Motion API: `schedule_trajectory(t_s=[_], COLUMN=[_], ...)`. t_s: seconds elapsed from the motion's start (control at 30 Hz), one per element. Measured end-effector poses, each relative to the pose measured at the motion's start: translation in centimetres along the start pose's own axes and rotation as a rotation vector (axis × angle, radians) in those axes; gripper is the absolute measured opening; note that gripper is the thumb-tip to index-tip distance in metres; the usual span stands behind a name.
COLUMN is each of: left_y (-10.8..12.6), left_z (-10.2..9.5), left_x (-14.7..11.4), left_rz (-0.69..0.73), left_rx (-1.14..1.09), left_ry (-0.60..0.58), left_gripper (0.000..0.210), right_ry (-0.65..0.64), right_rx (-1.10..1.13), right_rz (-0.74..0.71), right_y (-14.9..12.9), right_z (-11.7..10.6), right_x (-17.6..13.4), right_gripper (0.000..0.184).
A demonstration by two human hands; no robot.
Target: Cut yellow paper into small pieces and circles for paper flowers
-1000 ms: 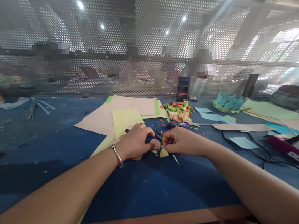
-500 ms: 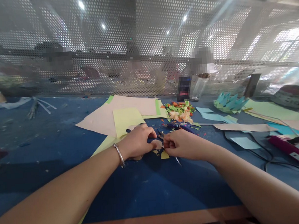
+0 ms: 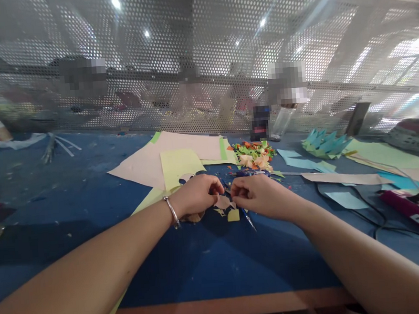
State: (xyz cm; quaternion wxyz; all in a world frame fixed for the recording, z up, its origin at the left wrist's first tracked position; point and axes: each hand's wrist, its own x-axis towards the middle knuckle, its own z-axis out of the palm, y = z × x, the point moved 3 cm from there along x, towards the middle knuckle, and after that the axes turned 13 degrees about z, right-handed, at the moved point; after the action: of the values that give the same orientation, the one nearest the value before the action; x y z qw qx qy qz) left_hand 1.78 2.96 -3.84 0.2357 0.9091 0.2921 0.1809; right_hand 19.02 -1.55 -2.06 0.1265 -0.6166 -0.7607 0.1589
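Between my two hands is a small pale pink piece of paper. My left hand, with a silver bracelet at its wrist, is closed with thumb and forefinger at the left edge of that piece. Facing it, my right hand is curled in a pinch, its fingertips beside a tiny pink bit of paper. Yellow paper scraps lie just below the fingers. A thin, pointed pen-like tool rests under my right hand. Dark pointed metal behind the fingertips is partly hidden.
Large pink sheet and yellow sheet lie behind my left hand. Curled paper pieces are heaped beyond my right hand. Farther right are a blue folded-paper piece, a purple power strip and cables. A perforated screen stands behind.
My right hand has risen slightly and its fingertips have drawn away from the yellow scrap. The pink piece between the hands has turned a little. The view has shifted slightly.
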Motion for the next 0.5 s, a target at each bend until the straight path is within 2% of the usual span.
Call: schedule_trajectory(t_s=[0.23,0.5], left_y=[0.0,0.9], left_z=[-0.2,-0.4], left_x=[0.0,0.0], left_rz=[-0.016,0.035], left_rx=[0.027,0.102], left_ry=[-0.023,-0.027], left_gripper=[0.018,0.01], right_ry=[0.04,0.064], right_rx=[0.013,0.027], right_rz=[0.0,-0.015], right_y=[-0.3,-0.3], right_z=[-0.2,-0.2], right_x=[-0.1,-0.1], right_gripper=[0.009,0.007])
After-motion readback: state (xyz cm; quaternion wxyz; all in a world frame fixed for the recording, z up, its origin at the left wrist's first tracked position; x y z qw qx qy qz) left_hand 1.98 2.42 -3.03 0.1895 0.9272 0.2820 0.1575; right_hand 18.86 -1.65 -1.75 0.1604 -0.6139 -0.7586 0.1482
